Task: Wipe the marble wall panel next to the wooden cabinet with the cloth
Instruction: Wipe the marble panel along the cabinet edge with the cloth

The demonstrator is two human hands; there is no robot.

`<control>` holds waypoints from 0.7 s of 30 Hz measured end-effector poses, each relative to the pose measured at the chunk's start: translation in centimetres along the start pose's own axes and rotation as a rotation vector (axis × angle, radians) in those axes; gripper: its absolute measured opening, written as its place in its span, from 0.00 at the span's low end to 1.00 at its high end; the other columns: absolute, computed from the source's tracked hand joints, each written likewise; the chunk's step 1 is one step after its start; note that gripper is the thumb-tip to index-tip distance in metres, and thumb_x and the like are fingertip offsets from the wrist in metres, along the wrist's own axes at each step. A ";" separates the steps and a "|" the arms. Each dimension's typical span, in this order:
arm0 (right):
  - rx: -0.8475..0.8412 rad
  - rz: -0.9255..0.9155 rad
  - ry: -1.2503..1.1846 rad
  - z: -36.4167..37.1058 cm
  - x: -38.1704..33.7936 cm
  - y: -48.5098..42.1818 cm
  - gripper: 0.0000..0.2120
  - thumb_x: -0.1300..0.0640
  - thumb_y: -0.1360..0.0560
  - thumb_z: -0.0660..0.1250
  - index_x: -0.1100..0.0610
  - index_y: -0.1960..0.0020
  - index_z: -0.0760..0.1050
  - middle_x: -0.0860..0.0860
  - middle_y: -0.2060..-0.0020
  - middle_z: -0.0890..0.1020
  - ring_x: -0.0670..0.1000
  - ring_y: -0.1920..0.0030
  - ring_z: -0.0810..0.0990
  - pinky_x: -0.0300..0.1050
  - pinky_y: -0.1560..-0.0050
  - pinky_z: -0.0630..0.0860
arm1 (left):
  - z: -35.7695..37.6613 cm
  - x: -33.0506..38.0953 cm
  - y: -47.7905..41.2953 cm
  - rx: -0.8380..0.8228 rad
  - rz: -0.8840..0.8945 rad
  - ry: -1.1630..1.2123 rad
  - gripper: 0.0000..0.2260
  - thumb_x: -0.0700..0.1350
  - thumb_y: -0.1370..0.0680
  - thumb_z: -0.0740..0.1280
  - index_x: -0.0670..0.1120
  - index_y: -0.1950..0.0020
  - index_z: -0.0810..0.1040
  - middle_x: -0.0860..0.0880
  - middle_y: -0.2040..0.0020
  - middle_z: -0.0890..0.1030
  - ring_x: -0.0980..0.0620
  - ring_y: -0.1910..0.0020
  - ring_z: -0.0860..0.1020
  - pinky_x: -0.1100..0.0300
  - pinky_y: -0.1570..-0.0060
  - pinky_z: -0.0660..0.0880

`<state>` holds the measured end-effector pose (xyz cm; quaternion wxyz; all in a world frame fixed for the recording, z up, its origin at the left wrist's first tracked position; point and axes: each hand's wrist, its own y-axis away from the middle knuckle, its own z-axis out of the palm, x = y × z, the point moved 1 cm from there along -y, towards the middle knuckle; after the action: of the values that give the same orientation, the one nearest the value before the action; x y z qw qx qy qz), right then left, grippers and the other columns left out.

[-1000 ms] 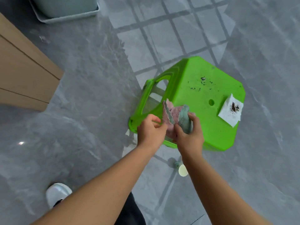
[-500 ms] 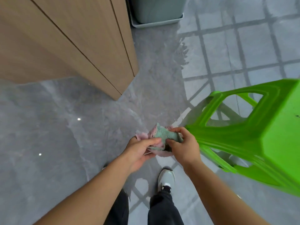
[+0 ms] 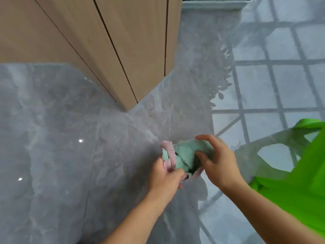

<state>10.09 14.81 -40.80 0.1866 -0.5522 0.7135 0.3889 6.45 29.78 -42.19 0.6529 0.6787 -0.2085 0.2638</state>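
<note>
A bunched cloth, pale green on one side and pink on the other, is held between both hands at the centre of the view. My left hand grips its lower pink edge. My right hand closes over its green top from the right. The glossy grey marble wall panel fills the left side, just left of the hands. Above it, the wooden cabinet with dark vertical seams stands at the upper left, its corner meeting the marble.
A bright green plastic stool stands close on the right, next to my right forearm. Grey marble floor with reflected window bars runs to the upper right. A pale grey-green bin base sits at the top edge.
The view has swung left from the stool toward the cabinet and marble panel. Both hands kept the cloth and shifted their grip on it; the stool slid to the right edge.
</note>
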 end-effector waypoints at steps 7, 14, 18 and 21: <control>0.190 -0.303 0.288 1.6 3.0 -5.7 0.20 0.56 0.24 0.66 0.50 0.32 0.72 0.59 0.30 0.67 0.63 0.35 0.70 0.60 0.34 0.68 | 1.6 -1.1 -6.6 0.116 0.547 -0.712 0.22 0.55 0.29 0.65 0.50 0.37 0.78 0.51 0.36 0.81 0.48 0.38 0.76 0.56 0.37 0.72; -0.193 -0.276 0.704 8.4 5.1 -6.2 0.38 0.28 0.26 0.43 0.44 0.22 0.39 0.57 0.21 0.40 0.64 0.23 0.34 0.69 0.26 0.38 | -4.7 -6.6 -7.9 0.633 0.519 -1.227 0.40 0.62 0.28 0.64 0.42 0.21 0.64 0.35 0.20 0.61 0.32 0.23 0.62 0.37 0.27 0.62; -0.006 -0.069 0.705 6.8 5.0 -14.3 0.37 0.27 0.27 0.42 0.41 0.23 0.38 0.56 0.21 0.39 0.65 0.23 0.35 0.71 0.27 0.36 | -7.3 -9.3 -7.9 0.702 0.375 -1.321 0.42 0.68 0.24 0.52 0.40 0.19 0.58 0.32 0.20 0.58 0.31 0.20 0.56 0.36 0.24 0.56; 0.034 0.056 0.708 5.6 3.4 -19.9 0.36 0.28 0.28 0.40 0.39 0.23 0.39 0.54 0.20 0.40 0.66 0.23 0.35 0.72 0.28 0.34 | -7.2 -9.9 -8.5 0.740 0.376 -1.322 0.42 0.69 0.23 0.48 0.41 0.19 0.54 0.33 0.19 0.56 0.32 0.20 0.53 0.36 0.23 0.54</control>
<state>26.67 15.14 -53.63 -0.0740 -0.6298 0.7551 0.1664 3.52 36.82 -55.00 0.0688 0.8219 -0.5643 -0.0367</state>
